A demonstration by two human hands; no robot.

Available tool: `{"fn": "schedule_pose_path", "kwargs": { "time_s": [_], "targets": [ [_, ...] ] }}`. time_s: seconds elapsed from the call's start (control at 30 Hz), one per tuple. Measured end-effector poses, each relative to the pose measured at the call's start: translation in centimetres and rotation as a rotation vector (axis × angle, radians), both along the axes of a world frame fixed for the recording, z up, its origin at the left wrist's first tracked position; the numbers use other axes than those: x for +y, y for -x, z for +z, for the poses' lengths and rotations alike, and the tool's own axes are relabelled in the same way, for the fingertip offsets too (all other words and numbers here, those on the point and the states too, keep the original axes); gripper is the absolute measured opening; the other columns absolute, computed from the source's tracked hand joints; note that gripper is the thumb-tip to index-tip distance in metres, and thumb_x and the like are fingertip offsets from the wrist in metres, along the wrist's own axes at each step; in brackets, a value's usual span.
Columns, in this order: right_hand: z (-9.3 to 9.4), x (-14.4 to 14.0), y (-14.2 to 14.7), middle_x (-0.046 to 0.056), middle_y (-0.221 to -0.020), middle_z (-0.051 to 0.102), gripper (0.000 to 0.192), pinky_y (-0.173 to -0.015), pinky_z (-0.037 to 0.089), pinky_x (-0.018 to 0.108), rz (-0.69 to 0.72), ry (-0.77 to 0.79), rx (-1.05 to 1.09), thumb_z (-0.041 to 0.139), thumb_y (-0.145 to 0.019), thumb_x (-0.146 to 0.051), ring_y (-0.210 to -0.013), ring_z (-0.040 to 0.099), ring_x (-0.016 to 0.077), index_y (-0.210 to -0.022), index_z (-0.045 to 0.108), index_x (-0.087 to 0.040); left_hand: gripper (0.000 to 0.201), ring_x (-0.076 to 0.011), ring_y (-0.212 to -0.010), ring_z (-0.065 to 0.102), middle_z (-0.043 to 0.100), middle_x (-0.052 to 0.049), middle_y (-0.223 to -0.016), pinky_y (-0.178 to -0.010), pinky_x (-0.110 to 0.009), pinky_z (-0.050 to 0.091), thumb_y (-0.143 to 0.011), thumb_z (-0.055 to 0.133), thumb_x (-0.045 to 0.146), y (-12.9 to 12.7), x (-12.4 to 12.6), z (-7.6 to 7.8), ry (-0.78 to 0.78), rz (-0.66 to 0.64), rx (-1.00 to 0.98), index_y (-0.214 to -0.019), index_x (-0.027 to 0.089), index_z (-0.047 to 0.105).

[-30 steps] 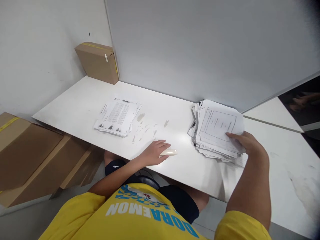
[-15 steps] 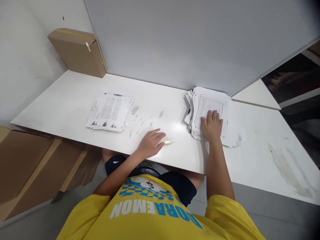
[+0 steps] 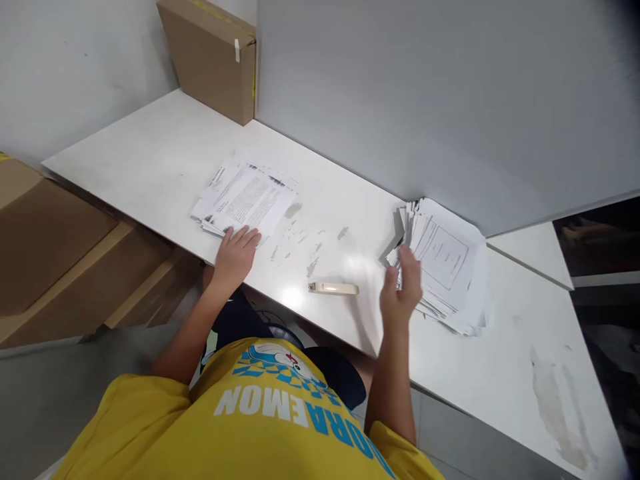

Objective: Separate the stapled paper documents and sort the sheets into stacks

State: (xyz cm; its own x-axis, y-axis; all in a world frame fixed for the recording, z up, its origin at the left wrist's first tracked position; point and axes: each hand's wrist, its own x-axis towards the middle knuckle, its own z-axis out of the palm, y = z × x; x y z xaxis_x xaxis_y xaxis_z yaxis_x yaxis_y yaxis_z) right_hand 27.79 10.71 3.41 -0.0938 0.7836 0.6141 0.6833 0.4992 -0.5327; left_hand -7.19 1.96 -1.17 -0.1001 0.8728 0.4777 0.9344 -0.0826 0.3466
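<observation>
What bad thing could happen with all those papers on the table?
The big paper stack is messy and fanned out, so the right hand at its edge might knock sheets loose. The small paper pile lies close to the table edge under the left hand, so pages could slip off. The small white tool also lies near that edge.

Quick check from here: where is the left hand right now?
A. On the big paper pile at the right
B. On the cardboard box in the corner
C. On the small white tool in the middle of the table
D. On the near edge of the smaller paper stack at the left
D: the left hand lies on the near edge of the smaller paper stack, while the small white tool lies alone on the table.
</observation>
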Motion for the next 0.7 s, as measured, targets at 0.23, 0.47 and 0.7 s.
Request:
{"fn": "schedule_pose_path", "kwargs": {
  "time_s": [0.23, 0.47, 0.7],
  "targets": [
    [-0.8, -9.9, 11.4, 0.006, -0.121, 0.073, 0.029, -0.109, 0.046, 0.052, 0.601, 0.79, 0.673, 0.057, -0.094, -0.041, -0.119, 0.066, 0.0267, -0.117, 0.07, -0.029, 0.04, -0.025, -0.131, 0.058, 0.071, -0.009, -0.127, -0.117, -0.056, 0.038, -0.098, 0.037, 0.013, 2.2, -4.8, -0.8, -0.108, -0.08, 0.04, -0.127, 0.021, 0.064],
    [-1.0, -10.8, 16.4, 0.008, -0.122, 0.073, 0.037, -0.107, 0.05, 0.045, 0.631, 1.536, 1.229, 0.075, -0.08, -0.039, -0.118, 0.067, 0.0254, -0.112, 0.066, -0.022, 0.036, -0.0227, -0.129, 0.06, 0.073, -0.007, -0.122, -0.116, -0.052, 0.042, -0.097, 0.043, 0.013, 4.2, -7.9, -2.2, -0.155, -0.224, 0.06, -0.125, 0.024, 0.065],
    [-1.6, -8.7, 19.4, 0.0, -0.096, 0.074, 0.022, -0.112, 0.048, 0.033, 0.426, 1.369, 1.4, 0.079, -0.072, -0.025, -0.102, 0.07, 0.0148, -0.088, 0.064, -0.023, 0.031, -0.0243, -0.121, 0.066, 0.074, -0.009, -0.118, -0.105, -0.048, 0.053, -0.093, 0.05, 0.02, 4.7, -9.8, -2.8, -0.281, -0.212, 0.067, -0.118, 0.023, 0.069]
  ]
}}
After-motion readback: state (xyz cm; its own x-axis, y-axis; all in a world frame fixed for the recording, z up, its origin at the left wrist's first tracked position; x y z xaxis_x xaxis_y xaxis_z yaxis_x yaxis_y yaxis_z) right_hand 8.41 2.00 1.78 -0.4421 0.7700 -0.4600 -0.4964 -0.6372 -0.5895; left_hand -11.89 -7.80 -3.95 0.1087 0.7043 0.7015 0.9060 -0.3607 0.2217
